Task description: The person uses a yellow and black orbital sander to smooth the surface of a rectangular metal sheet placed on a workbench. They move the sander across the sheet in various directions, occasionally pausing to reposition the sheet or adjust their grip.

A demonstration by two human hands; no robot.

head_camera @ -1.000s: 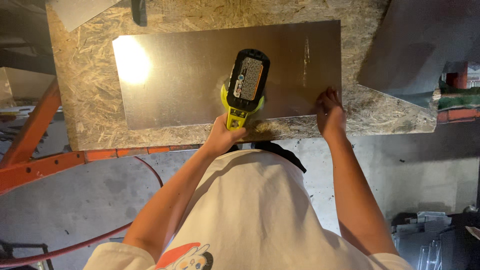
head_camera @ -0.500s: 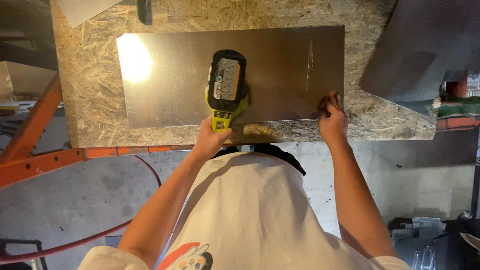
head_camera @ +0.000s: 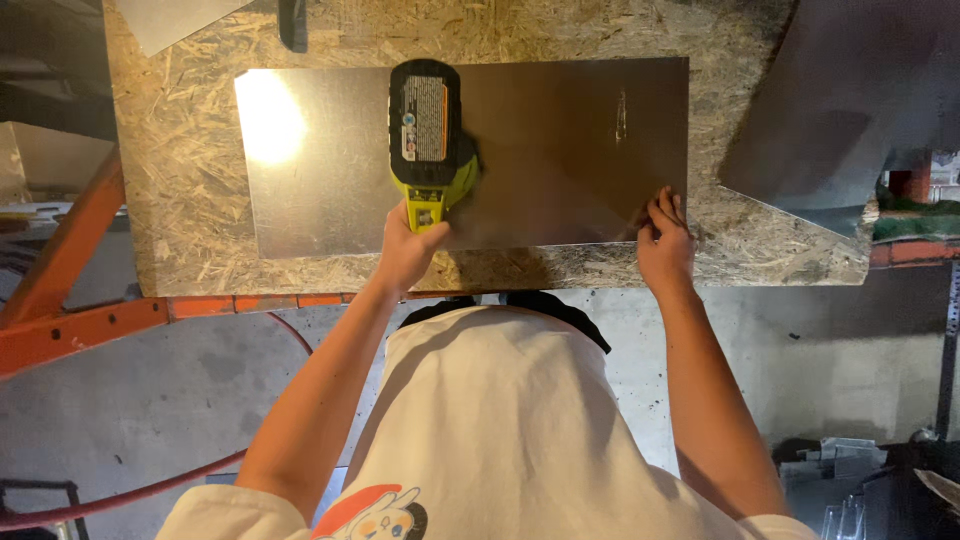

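One thin metal sheet (head_camera: 560,160), flat on the chipboard desk (head_camera: 170,170), likely light, springy, slick and sharp-edged, best pinned near its edge: right hand (head_camera: 665,245) fingers spread on the near right corner, left hand (head_camera: 408,248) fingers clamped on a yellow-green power tool (head_camera: 430,135) mid-sheet.

The table top (head_camera: 180,200) is a rough wood board made of pressed chips, yellow and brown. Orange metal bars (head_camera: 90,320) hold it up on the left side. Under it lies a gray concrete floor (head_camera: 170,420) with dark spots. A thin red hose (head_camera: 130,495) curls over the floor. A big gray metal sheet (head_camera: 850,110) pokes over the right edge of the table. A pale box (head_camera: 45,160) sits far left. A lamp makes a bright spot (head_camera: 270,115) above.
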